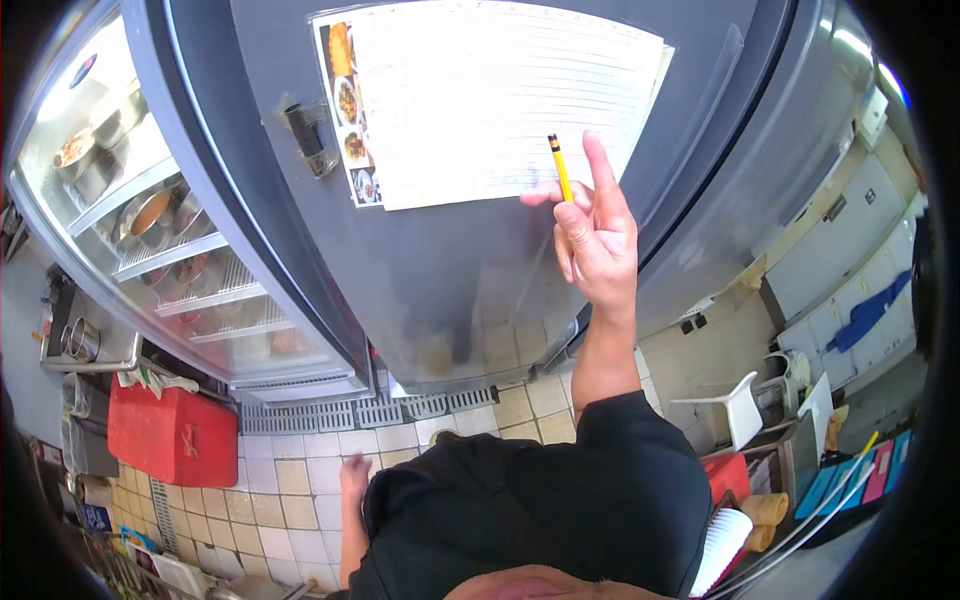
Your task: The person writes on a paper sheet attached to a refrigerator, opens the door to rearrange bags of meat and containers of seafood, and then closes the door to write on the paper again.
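Observation:
My right hand (600,235) is raised in front of a grey metal door, closed on a yellow pencil (560,168) held between thumb and fingers. Its index finger points up along the lower right part of the lined paper sheets (480,110) fixed to the door (430,270). Dark bands mark the pencil's upper end, which overlaps the sheets in this view. Food photos (347,100) run down the left edge of the papers. Down at my side hangs my left hand (355,474), small and blurred, with no object showing in it and its fingers indistinct.
A glass-fronted fridge (170,220) with metal pots on its racks stands at left. Below it is a red box (172,435) on the tiled floor (290,500), beside a drain grate (310,417). To the right are a white chair (735,410) and a white-doored cabinet (870,320).

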Demonstrator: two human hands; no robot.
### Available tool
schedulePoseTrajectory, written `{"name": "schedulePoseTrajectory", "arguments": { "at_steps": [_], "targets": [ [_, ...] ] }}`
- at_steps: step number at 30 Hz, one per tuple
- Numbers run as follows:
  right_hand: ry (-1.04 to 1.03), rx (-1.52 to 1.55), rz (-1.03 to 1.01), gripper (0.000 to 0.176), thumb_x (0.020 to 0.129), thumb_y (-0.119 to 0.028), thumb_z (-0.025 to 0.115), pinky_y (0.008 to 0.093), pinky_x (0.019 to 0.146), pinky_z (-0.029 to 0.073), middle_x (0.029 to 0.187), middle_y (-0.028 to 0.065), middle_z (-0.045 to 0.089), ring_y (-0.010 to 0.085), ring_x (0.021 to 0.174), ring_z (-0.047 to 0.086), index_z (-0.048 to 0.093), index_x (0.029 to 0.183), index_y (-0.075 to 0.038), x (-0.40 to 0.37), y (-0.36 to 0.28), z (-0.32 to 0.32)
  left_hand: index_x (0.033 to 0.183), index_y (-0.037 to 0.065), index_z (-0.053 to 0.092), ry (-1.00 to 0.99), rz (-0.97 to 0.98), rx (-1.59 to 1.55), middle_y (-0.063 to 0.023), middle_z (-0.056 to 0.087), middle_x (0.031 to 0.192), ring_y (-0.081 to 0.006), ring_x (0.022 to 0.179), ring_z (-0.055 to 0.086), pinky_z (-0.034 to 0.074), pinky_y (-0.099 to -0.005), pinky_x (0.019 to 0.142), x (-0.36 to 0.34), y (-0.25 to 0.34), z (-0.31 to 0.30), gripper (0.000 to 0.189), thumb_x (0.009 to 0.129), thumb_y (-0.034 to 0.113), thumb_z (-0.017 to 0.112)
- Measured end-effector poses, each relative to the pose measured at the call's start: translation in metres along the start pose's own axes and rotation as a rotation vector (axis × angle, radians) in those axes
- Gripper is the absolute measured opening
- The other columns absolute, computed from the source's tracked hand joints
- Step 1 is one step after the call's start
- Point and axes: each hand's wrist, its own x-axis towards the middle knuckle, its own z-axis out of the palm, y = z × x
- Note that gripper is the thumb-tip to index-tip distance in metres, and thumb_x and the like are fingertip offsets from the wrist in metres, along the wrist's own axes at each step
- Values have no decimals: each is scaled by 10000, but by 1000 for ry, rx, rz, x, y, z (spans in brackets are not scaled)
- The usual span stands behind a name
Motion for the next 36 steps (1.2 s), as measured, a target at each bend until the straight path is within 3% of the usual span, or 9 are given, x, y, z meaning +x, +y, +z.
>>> {"name": "schedulePoseTrajectory", "arguments": {
  "at_steps": [2,6,9,13,17,24,27,33,36],
  "targets": [
    [-129,-27,85,473,991,-94,499,190,400,405,954,234,662,111,514,579,347,1416,46,-6,9,-20,1231,-64,580,46,220,27,-252,654,1152,-327,1083,642,485,-376,927,40,64,-1,493,848,233,670],
    [-227,607,184,421,978,-93,511,299,490,542,1044,275,653,272,673,703,412,1351,77,-5,14,-12,1354,-18,501,-64,549,-177,-206,587,1307,-255,1153,601,467,-353,973,37,287,-31,511,904,176,646],
    [-156,684,49,359,971,-83,514,390,581,588,1052,279,654,370,749,710,477,1287,84,-1,14,8,1346,-26,509,-181,777,-413,-176,616,1261,-200,1111,609,477,-323,956,34,396,-33,500,922,200,647],
    [-30,142,-142,246,979,-126,552,307,577,553,909,223,674,233,661,669,619,1102,77,7,14,11,1136,-53,647,-179,839,-580,-129,704,991,-159,891,668,519,-278,802,35,482,-27,402,927,291,655],
    [66,-549,-666,156,892,18,625,223,512,472,843,141,681,139,603,610,678,1034,54,32,7,25,898,-54,710,-170,684,-742,-93,704,752,-126,657,659,506,-244,628,29,508,-30,429,929,369,650],
    [66,-603,-727,124,851,52,634,244,553,503,812,119,677,150,633,639,673,969,45,55,28,41,793,-96,686,-188,546,-741,-151,671,646,-165,510,638,516,-259,499,30,523,-38,575,915,463,632],
    [59,-671,-692,143,821,70,656,309,600,520,850,139,676,247,691,653,650,958,26,59,30,45,787,-101,683,-221,551,-753,-161,668,644,-170,503,635,523,-264,493,35,522,-38,586,908,471,637],
    [94,-669,-711,149,819,59,672,319,606,519,857,138,667,267,704,650,638,960,22,64,40,52,813,-74,699,-249,548,-704,-145,681,658,-172,517,649,519,-251,516,36,521,-41,579,931,483,591],
    [115,-719,-756,104,869,54,648,242,531,481,821,108,665,146,613,607,658,970,29,65,41,58,792,-102,693,-254,556,-734,-158,667,628,-167,497,637,497,-254,472,42,519,-38,597,906,480,628]
  ]
}}
